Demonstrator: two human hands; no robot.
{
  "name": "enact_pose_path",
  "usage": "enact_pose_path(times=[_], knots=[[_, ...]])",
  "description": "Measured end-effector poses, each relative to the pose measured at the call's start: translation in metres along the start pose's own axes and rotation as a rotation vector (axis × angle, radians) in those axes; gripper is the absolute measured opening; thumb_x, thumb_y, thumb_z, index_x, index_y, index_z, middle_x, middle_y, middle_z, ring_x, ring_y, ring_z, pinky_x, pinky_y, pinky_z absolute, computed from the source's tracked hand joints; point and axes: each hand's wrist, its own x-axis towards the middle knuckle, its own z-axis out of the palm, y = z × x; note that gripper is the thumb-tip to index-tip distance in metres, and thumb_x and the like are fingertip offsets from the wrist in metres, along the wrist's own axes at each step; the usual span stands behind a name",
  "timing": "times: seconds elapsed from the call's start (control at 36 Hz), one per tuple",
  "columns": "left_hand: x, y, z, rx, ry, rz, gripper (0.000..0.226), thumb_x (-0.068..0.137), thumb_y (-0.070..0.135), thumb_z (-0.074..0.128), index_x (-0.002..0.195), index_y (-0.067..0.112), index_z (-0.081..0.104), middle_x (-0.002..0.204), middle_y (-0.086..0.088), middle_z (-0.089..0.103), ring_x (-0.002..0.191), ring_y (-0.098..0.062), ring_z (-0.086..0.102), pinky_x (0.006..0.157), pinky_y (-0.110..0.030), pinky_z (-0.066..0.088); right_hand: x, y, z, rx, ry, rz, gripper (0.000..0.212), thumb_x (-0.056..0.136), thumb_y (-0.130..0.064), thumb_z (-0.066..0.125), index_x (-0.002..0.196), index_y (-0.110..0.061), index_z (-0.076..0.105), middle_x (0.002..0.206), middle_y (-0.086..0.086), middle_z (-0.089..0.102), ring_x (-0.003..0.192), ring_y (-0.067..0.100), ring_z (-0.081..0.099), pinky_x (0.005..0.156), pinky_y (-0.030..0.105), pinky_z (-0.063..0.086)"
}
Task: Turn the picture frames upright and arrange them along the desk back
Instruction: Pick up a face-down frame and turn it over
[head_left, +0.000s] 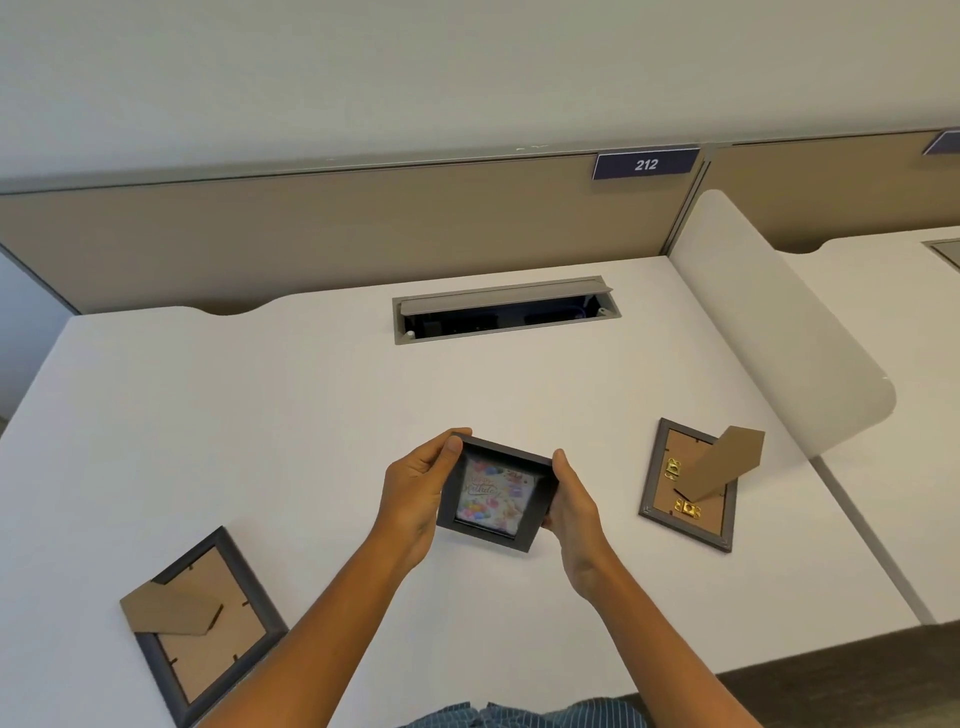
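Frame between both hands' grip

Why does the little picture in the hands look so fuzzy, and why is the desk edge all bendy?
Head view: the held frame looks softly blurred, so its writing is unreadable; the wide-angle lens curves the desk and partition lines; lighting is soft and even, shadows faint.

"212" in white on the dark blue sign atop the partition.
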Motion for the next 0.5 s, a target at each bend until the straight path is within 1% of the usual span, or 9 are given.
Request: enact_pose_path(times=[0.06,0.11,0.17,0.22,0.28,0.39,0.5], knots=[[0.008,-0.001,0.004,-0.008,0.003,-0.010,0.026,0.090,0.045,0.071,0.109,0.033,0.083,0.114,0.005,0.081,0.103,-0.002,0.075,0.074,-0.013,0.060,0.008,-0.003,-0.003,0.000,0.012,0.012,0.080,0.063,-0.107,0.053,0.115,-0.051,0.080,0.125,-0.013,0.082,0.120,0.013,0.075,0.120,0.055,0.045],[0.015,-0.001,0.007,-0.014,0.008,-0.023,0.026,0.089,0.045,0.071,0.108,0.033,0.084,0.113,0.006,0.082,0.103,-0.003,0.075,0.074,-0.014,0.060,0.013,-0.007,-0.005,0.002,0.018,0.026,0.082,0.063,-0.107,0.054,0.115,-0.050,0.080,0.125,-0.012,0.082,0.116,0.011,0.077,0.118,0.054,0.046],[0.022,-0.002,0.010,-0.014,0.013,-0.034,0.026,0.088,0.045,0.070,0.108,0.033,0.084,0.113,0.006,0.081,0.104,-0.003,0.075,0.074,-0.014,0.060,0.018,-0.012,-0.006,0.000,0.029,0.042,0.082,0.071,-0.103,0.051,0.121,-0.045,0.079,0.126,-0.010,0.082,0.118,0.013,0.076,0.118,0.055,0.046],[0.028,-0.003,0.012,-0.015,0.014,-0.039,0.027,0.088,0.046,0.070,0.107,0.034,0.084,0.113,0.006,0.081,0.104,-0.003,0.075,0.073,-0.015,0.060,0.024,-0.015,-0.007,-0.006,0.045,0.061,0.079,0.083,-0.094,0.045,0.129,-0.038,0.076,0.127,-0.008,0.082,0.124,0.018,0.074,0.119,0.057,0.045],[0.034,-0.003,0.013,-0.019,0.012,-0.045,0.028,0.087,0.046,0.070,0.108,0.033,0.084,0.113,0.006,0.081,0.104,-0.004,0.075,0.073,-0.015,0.060,0.029,-0.016,-0.007,-0.009,0.058,0.076,0.076,0.089,-0.088,0.042,0.132,-0.035,0.075,0.126,-0.008,0.082,0.125,0.020,0.073,0.119,0.057,0.046],[0.042,-0.003,0.014,-0.033,0.005,-0.058,0.027,0.086,0.046,0.071,0.107,0.034,0.084,0.112,0.006,0.082,0.101,-0.002,0.076,0.072,-0.015,0.060,0.036,-0.016,-0.006,0.010,0.083,0.091,0.072,0.090,-0.085,0.042,0.131,-0.035,0.075,0.125,-0.008,0.082,0.125,0.021,0.072,0.117,0.056,0.048],[0.049,-0.004,0.014,-0.042,0.005,-0.070,0.029,0.086,0.046,0.072,0.108,0.032,0.084,0.113,0.006,0.082,0.101,-0.002,0.076,0.072,-0.014,0.060,0.043,-0.013,-0.004,0.022,0.097,0.108,0.071,0.089,-0.086,0.043,0.128,-0.037,0.076,0.123,-0.008,0.083,0.125,0.022,0.072,0.113,0.053,0.050]])
